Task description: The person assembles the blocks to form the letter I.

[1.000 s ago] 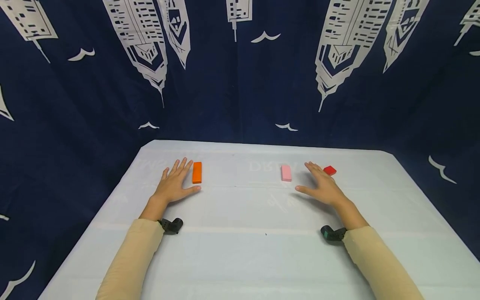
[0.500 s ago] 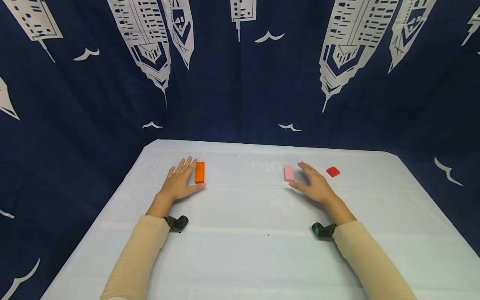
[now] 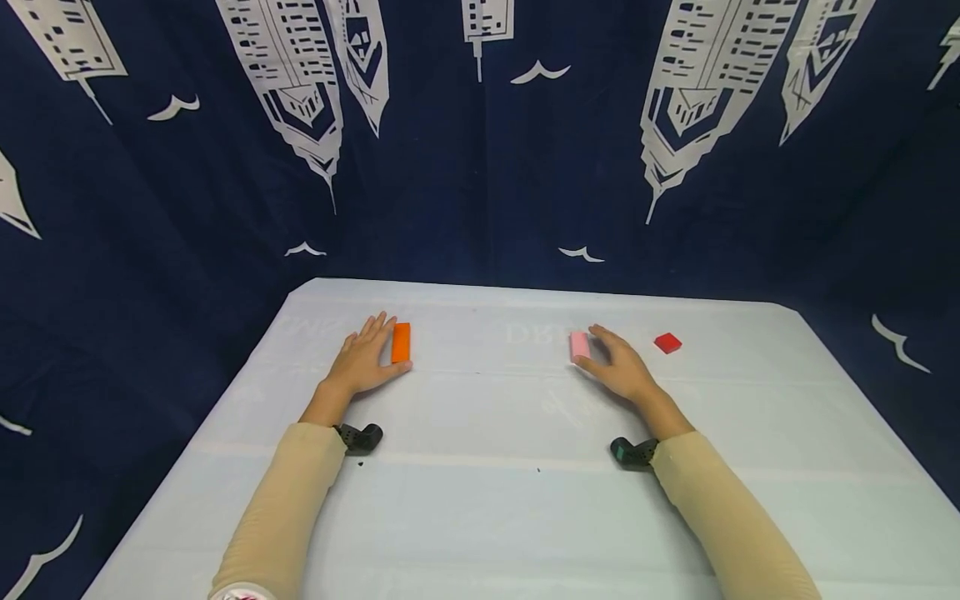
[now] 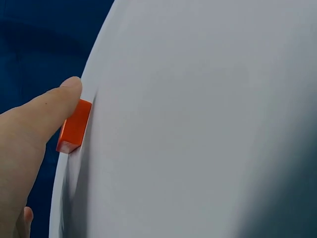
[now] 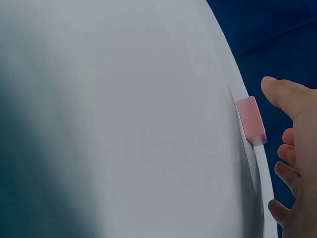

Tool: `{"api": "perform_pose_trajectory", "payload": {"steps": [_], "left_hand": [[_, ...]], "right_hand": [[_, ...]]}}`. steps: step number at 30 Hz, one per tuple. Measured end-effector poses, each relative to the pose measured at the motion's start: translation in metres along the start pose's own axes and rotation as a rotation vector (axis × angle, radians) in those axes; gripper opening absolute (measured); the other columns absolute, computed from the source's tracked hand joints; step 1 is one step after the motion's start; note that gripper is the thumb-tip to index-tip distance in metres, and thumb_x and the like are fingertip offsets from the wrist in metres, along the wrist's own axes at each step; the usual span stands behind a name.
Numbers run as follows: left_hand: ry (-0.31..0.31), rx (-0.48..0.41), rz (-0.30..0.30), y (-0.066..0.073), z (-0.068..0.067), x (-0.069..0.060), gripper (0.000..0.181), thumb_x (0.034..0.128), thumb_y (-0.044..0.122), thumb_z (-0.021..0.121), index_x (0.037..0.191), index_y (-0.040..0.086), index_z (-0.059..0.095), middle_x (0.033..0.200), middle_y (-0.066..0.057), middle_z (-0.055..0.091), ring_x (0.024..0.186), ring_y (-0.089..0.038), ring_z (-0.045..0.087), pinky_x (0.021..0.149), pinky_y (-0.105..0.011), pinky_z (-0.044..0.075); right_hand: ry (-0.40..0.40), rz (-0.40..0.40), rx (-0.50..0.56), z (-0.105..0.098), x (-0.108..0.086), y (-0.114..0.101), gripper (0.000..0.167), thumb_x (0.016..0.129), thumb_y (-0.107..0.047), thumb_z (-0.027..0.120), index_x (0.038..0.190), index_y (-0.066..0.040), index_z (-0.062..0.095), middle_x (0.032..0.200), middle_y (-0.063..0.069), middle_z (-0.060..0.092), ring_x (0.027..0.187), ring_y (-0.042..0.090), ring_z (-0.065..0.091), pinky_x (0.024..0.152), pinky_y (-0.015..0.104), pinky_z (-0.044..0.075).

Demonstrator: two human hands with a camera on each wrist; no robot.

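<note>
Reaching for the orange block (image 3: 402,342) with the left hand (image 3: 360,358) and for the pink block (image 3: 579,345) with the right hand (image 3: 624,371) appears to be the step in hand, with no grasp made yet. Both blocks are laid with their long sides pointing away from the person on the white table (image 3: 480,433), well apart from each other. The left hand is spread: its straight fingers are fanned beside the left edge of the orange block, and its thumb is placed by the near end. Whether that block is touched cannot be told, since part of it is covered by the thumb in the left wrist view. The right hand is also held open, fingers relaxed and parted from the thumb, and nothing is pinched; in the right wrist view a gap is seen between thumb and pink block. The red block (image 3: 667,342) is left untouched, to the right of the right hand. For the next move, each block would probably need to be brought squarely between thumb and fingers, which should then be closed lightly on its narrow sides.
</note>
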State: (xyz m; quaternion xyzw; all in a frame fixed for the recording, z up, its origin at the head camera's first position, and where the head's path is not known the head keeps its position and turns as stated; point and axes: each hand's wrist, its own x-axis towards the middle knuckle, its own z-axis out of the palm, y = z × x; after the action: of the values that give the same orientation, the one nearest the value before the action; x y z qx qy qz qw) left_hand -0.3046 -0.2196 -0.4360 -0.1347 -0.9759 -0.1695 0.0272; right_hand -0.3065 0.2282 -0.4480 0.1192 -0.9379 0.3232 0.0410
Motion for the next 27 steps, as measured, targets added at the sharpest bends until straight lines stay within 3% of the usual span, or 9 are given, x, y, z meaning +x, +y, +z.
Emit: {"api": "perform_pose_trajectory", "payload": {"steps": [15, 22, 27], "left_hand": [[-0.050, -0.091, 0.006, 0.001, 0.000, 0.007, 0.087, 0.0872, 0.045, 0.067, 0.152, 0.001, 0.029, 0.158, -0.020, 0.020, 0.146, -0.037, 0.015, 0.114, -0.060, 0.016], [-0.109, -0.299, -0.075, -0.005, 0.000, 0.013, 0.092, 0.0824, 0.039, 0.075, 0.152, 0.003, 0.028, 0.158, -0.021, 0.019, 0.145, -0.037, 0.017, 0.116, -0.054, 0.016], [-0.132, -0.324, -0.103, -0.008, 0.000, 0.017, 0.095, 0.0792, 0.039, 0.078, 0.153, 0.007, 0.027, 0.158, -0.024, 0.017, 0.145, -0.042, 0.014, 0.114, -0.060, 0.015]], "right_hand": [[0.031, 0.008, -0.001, 0.010, 0.002, 0.008, 0.072, 0.094, -0.038, 0.062, 0.145, 0.006, 0.038, 0.149, 0.025, 0.038, 0.139, 0.041, 0.030, 0.114, 0.052, 0.022], [0.072, 0.006, -0.010, 0.015, 0.001, 0.010, 0.068, 0.095, -0.042, 0.060, 0.144, 0.002, 0.043, 0.146, 0.023, 0.043, 0.137, 0.041, 0.035, 0.113, 0.053, 0.025], [0.079, 0.017, -0.037, 0.018, 0.001, 0.011, 0.068, 0.095, -0.044, 0.058, 0.144, 0.000, 0.043, 0.146, 0.022, 0.043, 0.137, 0.040, 0.035, 0.113, 0.053, 0.025]]}}
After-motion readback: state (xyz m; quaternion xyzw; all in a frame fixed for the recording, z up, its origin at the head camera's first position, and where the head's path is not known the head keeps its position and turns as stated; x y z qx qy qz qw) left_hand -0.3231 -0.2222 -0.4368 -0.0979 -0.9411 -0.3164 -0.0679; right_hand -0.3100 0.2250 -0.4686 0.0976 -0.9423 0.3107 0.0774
